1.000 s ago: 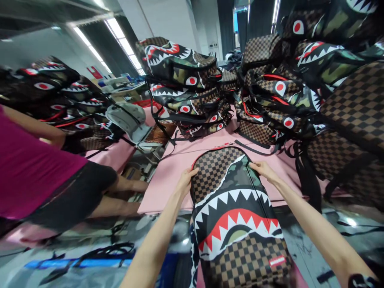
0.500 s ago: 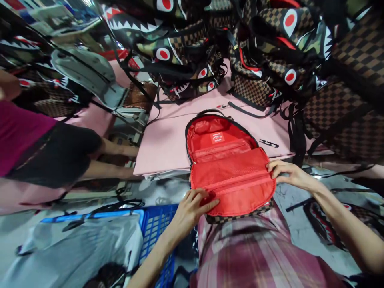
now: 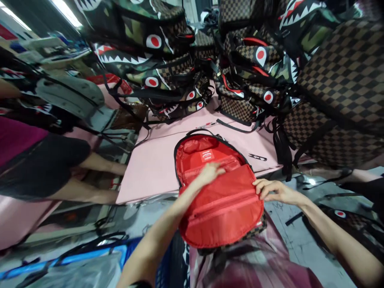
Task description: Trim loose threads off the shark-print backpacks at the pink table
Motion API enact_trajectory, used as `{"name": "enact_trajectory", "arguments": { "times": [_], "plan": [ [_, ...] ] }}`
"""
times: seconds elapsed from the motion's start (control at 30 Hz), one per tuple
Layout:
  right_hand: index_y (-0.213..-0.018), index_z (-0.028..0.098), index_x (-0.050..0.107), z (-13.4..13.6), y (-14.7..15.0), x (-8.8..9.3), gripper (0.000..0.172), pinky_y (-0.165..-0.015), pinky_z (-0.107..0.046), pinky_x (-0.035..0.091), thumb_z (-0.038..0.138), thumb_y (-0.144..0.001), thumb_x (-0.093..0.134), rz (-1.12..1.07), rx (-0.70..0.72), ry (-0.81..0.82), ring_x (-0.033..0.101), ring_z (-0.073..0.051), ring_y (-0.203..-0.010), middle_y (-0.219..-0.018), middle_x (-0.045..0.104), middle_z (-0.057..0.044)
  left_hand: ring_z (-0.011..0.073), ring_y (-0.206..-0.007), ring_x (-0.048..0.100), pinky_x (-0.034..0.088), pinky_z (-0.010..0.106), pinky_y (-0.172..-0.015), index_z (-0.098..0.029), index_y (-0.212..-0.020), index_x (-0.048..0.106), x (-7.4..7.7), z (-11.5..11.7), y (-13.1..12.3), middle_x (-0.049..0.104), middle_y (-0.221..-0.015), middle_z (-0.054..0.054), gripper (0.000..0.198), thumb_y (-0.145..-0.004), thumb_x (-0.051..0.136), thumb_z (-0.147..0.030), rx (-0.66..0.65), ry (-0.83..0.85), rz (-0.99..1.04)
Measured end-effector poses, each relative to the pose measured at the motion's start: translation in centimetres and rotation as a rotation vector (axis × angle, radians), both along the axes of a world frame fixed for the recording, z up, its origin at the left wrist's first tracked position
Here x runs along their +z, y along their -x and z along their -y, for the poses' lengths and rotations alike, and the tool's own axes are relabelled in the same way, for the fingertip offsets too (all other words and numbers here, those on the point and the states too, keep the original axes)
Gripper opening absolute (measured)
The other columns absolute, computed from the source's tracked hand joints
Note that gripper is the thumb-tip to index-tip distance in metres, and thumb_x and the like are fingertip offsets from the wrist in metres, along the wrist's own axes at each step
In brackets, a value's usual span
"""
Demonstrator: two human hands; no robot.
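A backpack [image 3: 210, 224] with a red lining and brown checkered outside lies unzipped, its front panel folded down toward my lap. My left hand [image 3: 211, 173] reaches over the lining, by the fold between the panel and the main compartment. Its fingers are partly stretched, somewhat blurred, and nothing shows in them. At the panel's right edge, my right hand [image 3: 270, 190] pinches the red rim between thumb and fingers. A white label [image 3: 207, 155] is on the back lining. Black thread snips [image 3: 257, 157] lie on the pink table right of the bag.
Shark-face and checkered backpacks [image 3: 168, 60] are piled along the back of the pink table [image 3: 150, 168]. Large checkered bags [image 3: 342, 88] stand at right. A pen [image 3: 205, 125] lies behind the open bag. Another person [image 3: 39, 160] is at left, above a blue-rimmed crate [image 3: 90, 256].
My left hand has moved from the panel's lower left edge up over the inside of the backpack. My right hand stays on the right edge. The view has tilted up slightly.
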State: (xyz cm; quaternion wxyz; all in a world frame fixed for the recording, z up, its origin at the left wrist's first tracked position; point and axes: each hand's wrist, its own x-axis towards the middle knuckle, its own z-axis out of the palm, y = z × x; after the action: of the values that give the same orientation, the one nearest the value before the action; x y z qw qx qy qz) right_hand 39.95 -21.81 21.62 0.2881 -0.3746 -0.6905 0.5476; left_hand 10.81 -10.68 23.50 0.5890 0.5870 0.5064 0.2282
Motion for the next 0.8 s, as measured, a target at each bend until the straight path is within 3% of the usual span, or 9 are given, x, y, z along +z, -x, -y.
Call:
{"name": "enact_trajectory", "arguments": {
  "times": [0.1,0.17,0.27,0.4,0.47,0.53,0.63,0.7,0.8],
  "plan": [
    [-0.086,0.019,0.069,-2.6,-3.5,-2.6,0.029,-0.092,-0.04,0.041,0.043,-0.083,0.054,0.092,-0.385,0.008,0.057,-0.024,-0.099,-0.093,0.067,-0.008,0.0272,-0.119,0.045,0.021,0.035,-0.108,-0.02,-0.079,0.071,-2.9,-0.4,-2.2,0.066,-0.109,0.007,0.013,-0.071,0.066,-0.028,-0.191,-0.11,-0.114],
    [-0.101,0.018,0.065,-5.7,-5.2,-5.1,0.032,-0.09,-0.037,0.042,0.04,-0.085,0.048,0.379,-0.637,-0.112,0.056,-0.024,-0.1,-0.106,0.064,-0.01,0.0263,-0.121,0.044,0.023,0.036,-0.107,-0.019,-0.099,0.069,-3.7,-0.1,-2.1,0.06,-0.121,0.008,0.026,-0.079,0.056,-0.031,-0.35,-0.205,-0.237],
    [-0.119,0.017,0.055,-10.3,-5.7,-8.8,0.04,-0.087,-0.039,0.041,0.035,-0.084,0.048,0.806,-0.706,-0.269,0.05,-0.028,-0.106,-0.12,0.056,-0.013,0.0244,-0.117,0.05,0.031,0.035,-0.103,-0.02,-0.119,0.059,-3.4,0.6,-1.4,0.057,-0.126,0.007,0.041,-0.087,0.042,-0.038,-0.48,-0.236,-0.359],
    [-0.113,0.02,0.058,-13.1,-4.7,-12.0,0.035,-0.082,-0.042,0.039,0.036,-0.085,0.046,0.898,-0.704,-0.286,0.048,-0.029,-0.099,-0.109,0.057,-0.014,0.0257,-0.116,0.05,0.034,0.037,-0.101,-0.021,-0.121,0.057,-3.1,1.0,-1.2,0.057,-0.125,0.007,0.045,-0.09,0.034,-0.044,-0.47,-0.229,-0.448],
    [-0.106,0.019,0.061,-13.3,-4.6,-12.7,0.03,-0.083,-0.041,0.037,0.032,-0.085,0.044,0.879,-0.713,-0.286,0.047,-0.028,-0.095,-0.101,0.058,-0.013,0.0291,-0.121,0.043,0.03,0.042,-0.103,-0.022,-0.122,0.057,-3.6,0.5,-1.3,0.056,-0.127,0.007,0.045,-0.089,0.035,-0.043,-0.425,-0.303,-0.507],
    [-0.102,0.018,0.062,-13.3,-4.8,-13.1,0.029,-0.084,-0.04,0.036,0.029,-0.084,0.043,0.843,-0.75,-0.275,0.046,-0.028,-0.094,-0.098,0.057,-0.014,0.0337,-0.131,0.026,0.018,0.051,-0.107,-0.023,-0.128,0.05,-4.5,-0.7,-1.4,0.043,-0.139,0.008,0.048,-0.086,0.044,-0.044,-0.306,-0.365,-0.557],
    [-0.096,0.015,0.061,-13.2,-4.8,-13.1,0.028,-0.081,-0.039,0.036,0.03,-0.081,0.043,0.758,-0.863,-0.233,0.046,-0.028,-0.093,-0.095,0.056,-0.015,0.037,-0.136,0.011,0.009,0.055,-0.107,-0.02,-0.134,0.041,-5.7,-3.1,-0.9,0.028,-0.147,0.012,0.066,-0.076,0.059,-0.044,-0.147,-0.241,-0.572],
    [-0.087,0.015,0.059,-12.5,-4.5,-12.8,0.027,-0.075,-0.037,0.038,0.035,-0.081,0.043,0.663,-0.93,-0.189,0.049,-0.025,-0.085,-0.086,0.057,-0.012,0.0354,-0.135,0.02,0.015,0.05,-0.108,-0.017,-0.13,0.046,-5.9,-4.5,0.1,0.038,-0.142,0.014,0.066,-0.071,0.064,-0.041,-0.153,-0.154,-0.535],
    [-0.072,0.018,0.054,-10.1,-3.8,-12.1,0.037,-0.059,-0.031,0.04,0.05,-0.082,0.039,0.467,-0.941,-0.11,0.049,-0.018,-0.063,-0.066,0.054,-0.005,0.0306,-0.128,0.037,0.024,0.04,-0.107,-0.016,-0.123,0.053,-5.1,-5.4,2.7,0.049,-0.133,0.014,0.059,-0.07,0.064,-0.039,-0.195,-0.178,-0.48]
  ]
}}
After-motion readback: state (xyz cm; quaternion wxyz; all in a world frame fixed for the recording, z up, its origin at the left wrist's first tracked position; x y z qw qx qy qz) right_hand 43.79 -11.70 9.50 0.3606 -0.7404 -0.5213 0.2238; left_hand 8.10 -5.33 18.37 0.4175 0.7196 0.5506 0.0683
